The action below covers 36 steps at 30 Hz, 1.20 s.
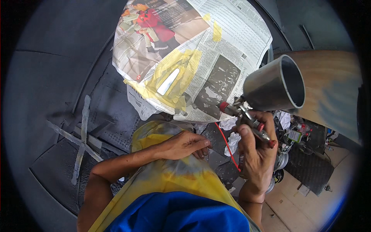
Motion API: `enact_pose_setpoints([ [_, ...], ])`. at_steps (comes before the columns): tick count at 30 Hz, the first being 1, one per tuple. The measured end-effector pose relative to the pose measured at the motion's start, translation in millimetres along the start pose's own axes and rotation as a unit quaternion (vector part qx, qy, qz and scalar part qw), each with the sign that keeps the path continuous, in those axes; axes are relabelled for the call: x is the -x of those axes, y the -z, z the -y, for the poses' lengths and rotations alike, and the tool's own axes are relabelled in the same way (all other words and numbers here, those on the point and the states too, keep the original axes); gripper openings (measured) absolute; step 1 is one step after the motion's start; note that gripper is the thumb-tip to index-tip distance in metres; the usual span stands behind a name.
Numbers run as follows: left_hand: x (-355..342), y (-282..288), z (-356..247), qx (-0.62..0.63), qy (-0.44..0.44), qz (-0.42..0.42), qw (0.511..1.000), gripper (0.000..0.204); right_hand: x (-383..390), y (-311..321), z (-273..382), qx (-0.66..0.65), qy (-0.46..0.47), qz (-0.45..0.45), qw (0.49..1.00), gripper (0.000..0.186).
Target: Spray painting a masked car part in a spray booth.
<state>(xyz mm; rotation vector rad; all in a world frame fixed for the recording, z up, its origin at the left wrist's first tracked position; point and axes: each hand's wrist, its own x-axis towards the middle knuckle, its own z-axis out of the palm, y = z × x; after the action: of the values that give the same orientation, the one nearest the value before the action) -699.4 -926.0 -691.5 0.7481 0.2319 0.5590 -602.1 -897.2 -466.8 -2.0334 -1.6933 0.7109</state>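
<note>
My right hand [257, 150] grips a spray gun [247, 115] by its handle, with the fingers wrapped round it. A large metal cup [262, 87] sits on top of the gun, its wide mouth tilted to the right. From below the grip a thin red hose [228, 145] runs off. My left hand [181, 145] rests at my lap with its fingers curled in and nothing visible in them. Ahead of both hands is a rounded thing covered in newspaper [251, 27]. Yellow masking tape [187, 73] on it frames a narrow bare white strip [168, 82].
To the left, a crossed stand of paint-crusted bars [83, 145] stands on dark, dusty ground. Crumpled paper [233, 143], bottles [303, 127] and other litter lie at the right. Beyond are a large curved tan panel [328, 89] and a dark mat [311, 168].
</note>
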Motion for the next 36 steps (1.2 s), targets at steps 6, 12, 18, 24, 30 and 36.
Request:
enact_pose_setpoints([
  [6, -8.6, 1.5, 1.0, 0.005, 0.013, 0.0, 1.0, 0.044, -13.3, 10.0, -10.7, -0.042, 0.003, -0.05, 0.998, 0.023],
  [12, -25.6, -7.9, -12.8, -0.007, 0.019, 0.001, 1.0, 0.048, -45.5, 44.4, -23.3, -0.012, 0.04, -0.003, 0.999, 0.028],
  [18, -61.6, -26.7, -28.6, 0.071, -0.017, -0.122, 0.99, 0.058, -80.0, 91.0, -35.8, -0.079, -0.001, 0.029, 0.996, 0.02],
  [24, -90.5, -37.6, -37.2, 0.11, 0.008, -0.173, 0.979, 0.062, -118.3, 120.2, -64.8, -0.064, 0.066, 0.107, 0.99, 0.027],
  [30, -120.7, -48.2, -36.7, 0.118, -0.01, -0.202, 0.972, 0.063, -153.1, 151.6, -80.6, -0.061, 0.104, 0.163, 0.979, 0.025],
  [36, -139.0, -42.7, -38.1, 0.109, 0.006, -0.213, 0.971, 0.061, -180.8, 159.3, -98.5, -0.065, 0.108, 0.189, 0.974, 0.026],
])
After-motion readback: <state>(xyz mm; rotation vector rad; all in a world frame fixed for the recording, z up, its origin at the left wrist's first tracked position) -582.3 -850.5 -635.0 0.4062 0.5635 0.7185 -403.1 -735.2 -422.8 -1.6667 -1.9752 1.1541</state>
